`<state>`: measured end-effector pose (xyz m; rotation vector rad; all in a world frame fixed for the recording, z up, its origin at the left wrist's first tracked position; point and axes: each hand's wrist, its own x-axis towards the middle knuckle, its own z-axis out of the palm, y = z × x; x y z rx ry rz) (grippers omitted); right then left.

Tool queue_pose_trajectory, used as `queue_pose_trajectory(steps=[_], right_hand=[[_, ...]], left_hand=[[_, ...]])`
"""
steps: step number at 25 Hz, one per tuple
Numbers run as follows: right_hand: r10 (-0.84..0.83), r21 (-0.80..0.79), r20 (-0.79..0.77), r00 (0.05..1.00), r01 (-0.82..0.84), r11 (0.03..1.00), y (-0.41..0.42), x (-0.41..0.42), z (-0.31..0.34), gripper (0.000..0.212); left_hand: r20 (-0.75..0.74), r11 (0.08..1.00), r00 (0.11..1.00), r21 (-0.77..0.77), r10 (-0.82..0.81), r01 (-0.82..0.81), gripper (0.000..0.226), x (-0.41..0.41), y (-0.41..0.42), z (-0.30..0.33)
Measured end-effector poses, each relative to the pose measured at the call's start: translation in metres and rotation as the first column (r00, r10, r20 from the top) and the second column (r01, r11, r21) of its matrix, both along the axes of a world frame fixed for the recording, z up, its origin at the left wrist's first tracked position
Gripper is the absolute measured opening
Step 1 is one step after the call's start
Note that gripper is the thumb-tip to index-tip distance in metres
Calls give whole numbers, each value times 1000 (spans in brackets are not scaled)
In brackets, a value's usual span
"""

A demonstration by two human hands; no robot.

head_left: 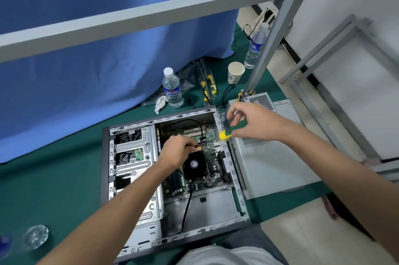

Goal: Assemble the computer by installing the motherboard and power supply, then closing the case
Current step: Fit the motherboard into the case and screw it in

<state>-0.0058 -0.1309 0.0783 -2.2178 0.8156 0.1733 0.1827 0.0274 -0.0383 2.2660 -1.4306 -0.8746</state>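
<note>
While our left hand (174, 152) pinches a small orange part low over the motherboard (200, 167), our right hand (254, 122) grips the screwdriver (228, 131).

We judge a slip could gouge the board, seated in the case (172, 178); at one o'clock waits the power supply (265, 145); bottle (172, 88) label unreadable.

case (172, 236): open, lying flat on green mat | motherboard (207, 169): inside | power supply (262, 100): beside case, outside

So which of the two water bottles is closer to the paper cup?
The far bottle, partly hidden behind the grey metal post, stands just beyond the paper cup. The white-capped bottle stands further off, by the blue curtain.
</note>
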Motion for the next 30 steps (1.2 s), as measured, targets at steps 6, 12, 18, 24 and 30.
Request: queue_pose_trajectory(steps=[6, 12, 18, 24, 30], right_hand=[[-40, 20, 34, 999, 39, 999, -11, 37, -11, 22], [199, -351, -10, 980, -190, 917, -21, 67, -8, 34], [281, -344, -154, 947, -318, 884, -28, 78, -29, 34], [347, -380, -306, 887, -448, 809, -31, 88, -44, 30], [344, -379, -309, 887, -446, 811, -34, 92, -53, 31]], left_hand=[[-31, 997, 998, 71, 47, -44, 14, -8, -10, -34], [-57, 984, 985, 87, 161, -156, 8, -21, -56, -62], [-36, 965, 982, 194, 188, -177, 5, -30, -83, -97], [25, 952, 985, 252, 172, -173, 15, -35, -99, -119], [117, 941, 987, 306, 114, -145, 9, -37, -112, -128]])
